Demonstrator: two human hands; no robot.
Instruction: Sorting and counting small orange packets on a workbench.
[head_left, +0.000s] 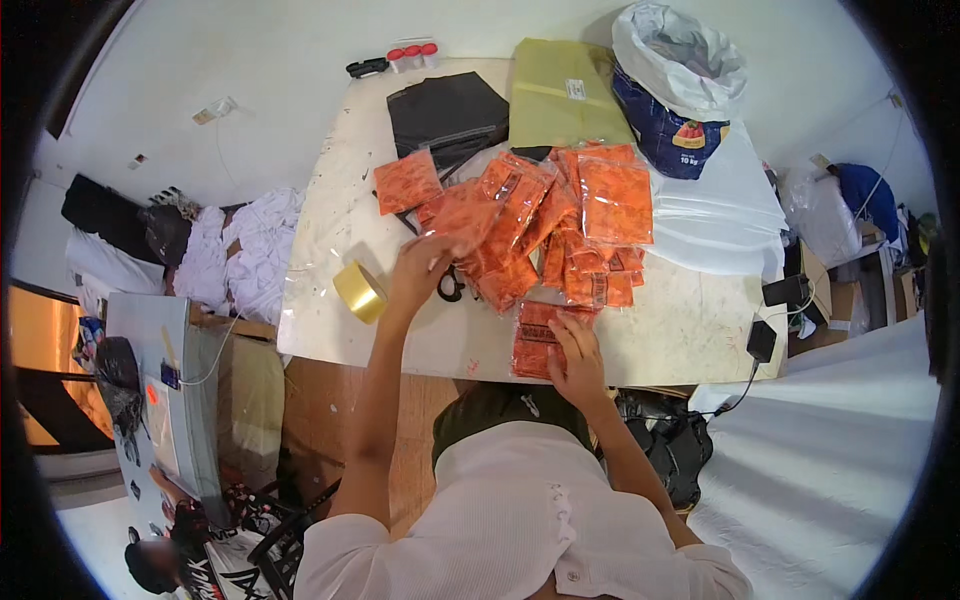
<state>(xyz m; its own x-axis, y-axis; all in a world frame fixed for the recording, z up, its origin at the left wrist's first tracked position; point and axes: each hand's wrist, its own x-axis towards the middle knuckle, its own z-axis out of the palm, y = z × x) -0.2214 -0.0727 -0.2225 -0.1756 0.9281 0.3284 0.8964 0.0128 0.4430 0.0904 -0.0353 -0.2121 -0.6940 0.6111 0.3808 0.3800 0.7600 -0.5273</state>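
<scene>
The white desk (660, 340) has bare room along its near edge and at 9 o'clock. A heap of orange packets (560, 225) fills its middle. At 6 o'clock the right hand (572, 362) presses flat, unclenched, on one red-orange packet (538, 335) at the edge. The left hand (420, 268) pinches another orange packet (462, 215), tape roll (360, 291) just beside.
</scene>
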